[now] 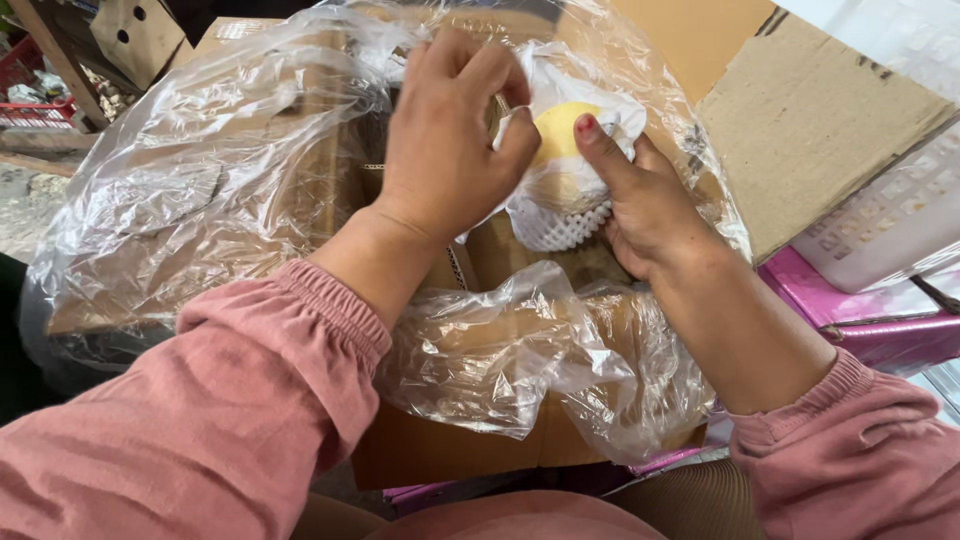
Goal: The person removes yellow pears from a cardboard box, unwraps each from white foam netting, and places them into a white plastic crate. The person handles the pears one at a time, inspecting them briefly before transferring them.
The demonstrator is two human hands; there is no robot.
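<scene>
Both hands wrapping yellow fruit, plastic-lined carton

Soft daylight, perhaps slight edge blur

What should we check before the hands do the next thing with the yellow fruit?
1. Both hands on the fruit: left hand and right hand touch it: ok.
2. Yellow fruit in its white foam net: ok.
3. White wrap around the fruit's top closed: cannot tell.
4. Clear plastic liner spread open over the cardboard box: ok.
5. Room inside the box: cannot tell, hidden.
</scene>
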